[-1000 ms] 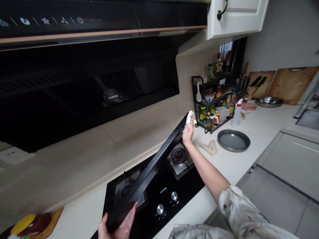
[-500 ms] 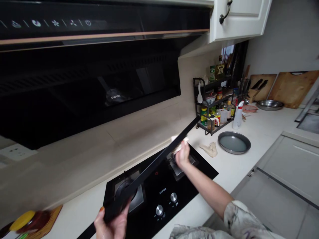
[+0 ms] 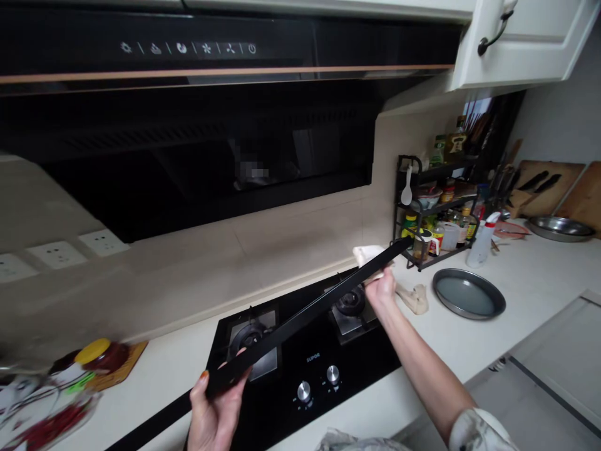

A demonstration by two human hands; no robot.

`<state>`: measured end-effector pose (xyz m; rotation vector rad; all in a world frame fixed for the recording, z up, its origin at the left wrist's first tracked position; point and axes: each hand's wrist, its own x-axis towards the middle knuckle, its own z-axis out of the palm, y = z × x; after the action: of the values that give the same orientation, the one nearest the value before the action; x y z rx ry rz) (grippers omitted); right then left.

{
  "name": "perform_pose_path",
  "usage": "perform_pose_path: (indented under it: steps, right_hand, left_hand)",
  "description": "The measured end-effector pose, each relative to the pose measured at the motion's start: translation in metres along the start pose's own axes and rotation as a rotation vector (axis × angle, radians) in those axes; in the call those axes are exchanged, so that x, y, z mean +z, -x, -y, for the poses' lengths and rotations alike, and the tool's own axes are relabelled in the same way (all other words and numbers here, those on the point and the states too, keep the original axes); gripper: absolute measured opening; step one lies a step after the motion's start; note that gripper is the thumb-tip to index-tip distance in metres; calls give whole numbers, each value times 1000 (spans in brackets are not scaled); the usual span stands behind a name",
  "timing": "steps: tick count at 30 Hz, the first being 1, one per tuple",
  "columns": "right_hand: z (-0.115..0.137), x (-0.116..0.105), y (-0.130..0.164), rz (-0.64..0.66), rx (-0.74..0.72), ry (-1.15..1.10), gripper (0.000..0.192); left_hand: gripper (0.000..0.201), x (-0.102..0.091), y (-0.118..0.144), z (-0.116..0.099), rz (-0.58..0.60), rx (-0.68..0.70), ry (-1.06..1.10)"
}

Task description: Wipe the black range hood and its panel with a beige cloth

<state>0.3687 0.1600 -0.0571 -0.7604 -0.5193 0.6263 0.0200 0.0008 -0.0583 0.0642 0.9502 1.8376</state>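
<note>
My left hand grips the near end of a long black panel, held edge-on and slanting up to the right above the black gas hob. My right hand is under the panel's far end, pressing a white cloth against it. The panel hangs over both burners. Above is the black range hood.
A second crumpled cloth lies right of the hob beside a grey round pan. A black spice rack, a spray bottle, cutting boards and a steel bowl stand at the back right. Jars sit at the far left.
The panel has turned from tilted to edge-on and lower. My right hand with the cloth slid down from the far tip, then back along the edge. The view has shifted left.
</note>
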Motion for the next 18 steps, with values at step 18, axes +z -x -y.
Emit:
perform_pose_path:
  steps: [18]
  right_hand:
    - [-25,-48,-25,146,585,-134,36]
  left_hand:
    - [16,-10,-5,-20,-120,73,-35]
